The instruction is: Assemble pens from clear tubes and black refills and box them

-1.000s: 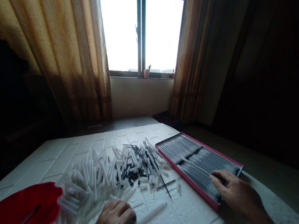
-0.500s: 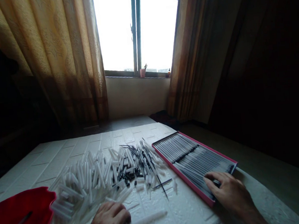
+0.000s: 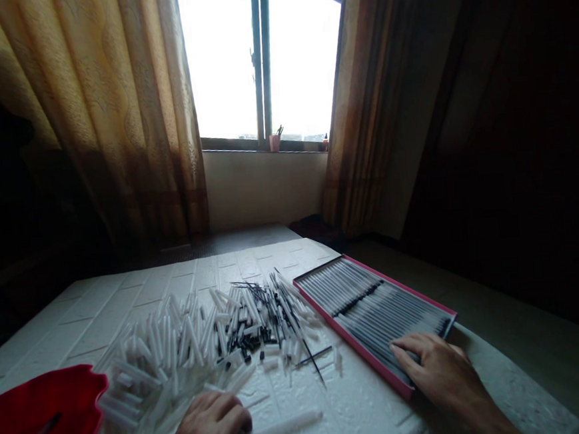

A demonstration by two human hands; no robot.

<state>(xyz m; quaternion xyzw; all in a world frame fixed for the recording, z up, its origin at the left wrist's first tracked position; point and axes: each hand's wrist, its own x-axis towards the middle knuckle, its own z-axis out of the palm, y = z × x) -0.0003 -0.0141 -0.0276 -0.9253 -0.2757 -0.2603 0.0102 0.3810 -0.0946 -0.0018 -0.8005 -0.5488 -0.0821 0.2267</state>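
My right hand rests over the near end of a shallow pink-edged box, its fingers laid on the slim grey pen-like sticks packed inside in two rows. What lies beneath the fingertips is hidden. At the table's near edge my left hand is curled closed, and its fingertips cannot be seen. Beside its knuckles a clear tube lies on the table. Behind that hand spreads a heap of short translucent tubes, with thin dark sticks and small black pieces mixed in at its right side.
A red scalloped tray with a dark stick lying on it is at the left. All this stands on a white brick-patterned table surface. Beyond are a window, curtains and a pink cup on the sill.
My right hand has settled slightly lower over the box, and a dark bit seen between its thumb and fingers no longer shows. The left hand has barely moved.
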